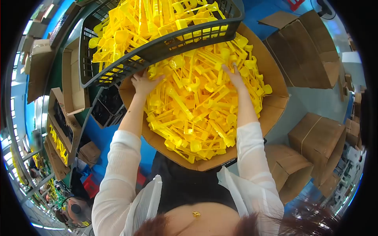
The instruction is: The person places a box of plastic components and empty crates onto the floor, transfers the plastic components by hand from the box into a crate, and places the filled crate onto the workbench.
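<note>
A cardboard box (273, 103) heaped with yellow plastic parts (189, 106) stands right in front of me. Many of the parts are long with rounded or cup-like ends; their exact kind I cannot make out. My left hand (145, 83) rests at the heap's left edge, fingers spread, just below a dark plastic crate (157, 55). On the right side of the heap lies my right hand (235, 78), its thumb and fingers apart against the parts. The tilted crate holds more yellow parts (157, 19) and overhangs the back of the box.
At the upper right is an open cardboard box (303, 51). More cartons (317, 137) stand at the lower right. To the left are a shallow cardboard tray (75, 78), a box with yellow parts (59, 143) and a fan (76, 208). Black items (108, 106) lie under the crate.
</note>
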Available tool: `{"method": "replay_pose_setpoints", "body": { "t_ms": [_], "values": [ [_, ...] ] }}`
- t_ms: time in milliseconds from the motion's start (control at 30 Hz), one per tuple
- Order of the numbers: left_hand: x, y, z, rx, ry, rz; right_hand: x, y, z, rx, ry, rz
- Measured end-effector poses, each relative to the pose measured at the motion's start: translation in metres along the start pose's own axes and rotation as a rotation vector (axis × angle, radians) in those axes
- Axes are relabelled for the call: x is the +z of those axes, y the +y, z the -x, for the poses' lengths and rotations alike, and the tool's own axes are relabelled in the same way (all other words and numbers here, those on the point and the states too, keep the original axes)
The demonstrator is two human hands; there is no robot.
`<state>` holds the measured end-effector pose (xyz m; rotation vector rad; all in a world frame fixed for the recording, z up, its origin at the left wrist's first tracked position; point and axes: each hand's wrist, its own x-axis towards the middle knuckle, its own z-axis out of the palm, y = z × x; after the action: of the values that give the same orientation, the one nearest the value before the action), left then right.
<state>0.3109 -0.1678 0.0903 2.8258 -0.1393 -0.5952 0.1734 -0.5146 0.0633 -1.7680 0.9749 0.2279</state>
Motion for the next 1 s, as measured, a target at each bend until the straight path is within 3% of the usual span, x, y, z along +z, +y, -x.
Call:
{"method": "replay_pose_setpoints", "body": {
  "t_ms": [33, 67, 100, 167, 200, 300, 400, 467, 567, 633, 767, 867, 900, 967, 1000],
  "values": [
    [0.014, -0.010, -0.010, 0.102, 0.034, 0.183, 0.004, 0.008, -0.013, 0.046, -0.042, -0.189],
    [0.030, -0.019, -0.019, 0.202, 0.067, 0.365, 0.013, 0.013, -0.019, 0.033, -0.090, -0.186],
    [0.047, -0.024, -0.036, 0.020, 0.026, 0.164, 0.023, 0.018, -0.022, 0.021, -0.134, -0.187],
    [0.035, -0.016, -0.043, 0.198, -0.050, 0.242, 0.043, 0.018, -0.015, 0.007, -0.105, 0.040],
    [0.026, -0.011, -0.040, 0.285, -0.089, 0.283, 0.048, 0.015, -0.003, 0.013, -0.193, 0.107],
    [-0.015, 0.010, -0.028, 0.247, -0.509, 0.197, 0.051, -0.013, 0.039, -0.022, -0.424, 0.192],
    [0.001, -0.005, -0.061, 0.336, -0.674, 0.237, 0.064, -0.022, 0.048, -0.139, -0.467, 0.109],
    [0.015, -0.006, -0.067, 0.294, -0.621, 0.312, 0.085, -0.007, 0.031, -0.211, -0.310, 0.076],
    [0.009, 0.010, -0.046, 0.204, -0.604, 0.337, 0.095, -0.022, 0.045, -0.059, -0.275, -0.095],
    [-0.016, 0.027, -0.019, 0.096, -0.584, 0.293, 0.093, -0.032, 0.059, -0.090, -0.306, -0.214],
    [0.002, 0.025, -0.007, 0.179, -0.518, 0.512, 0.102, -0.019, 0.040, -0.047, -0.341, -0.175],
    [0.016, 0.031, -0.009, 0.257, -0.518, 0.499, 0.100, 0.005, 0.039, -0.100, -0.367, -0.439],
    [0.024, 0.031, -0.007, 0.385, -0.431, 0.606, 0.094, 0.003, 0.042, -0.083, -0.401, -0.538],
    [-0.008, 0.066, 0.028, 0.331, -0.474, 0.621, 0.072, -0.017, 0.080, 0.071, -0.561, -0.782],
    [-0.020, 0.079, 0.042, 0.303, -0.491, 0.630, 0.069, -0.018, 0.091, 0.065, -0.538, -0.793]
  ]
}}
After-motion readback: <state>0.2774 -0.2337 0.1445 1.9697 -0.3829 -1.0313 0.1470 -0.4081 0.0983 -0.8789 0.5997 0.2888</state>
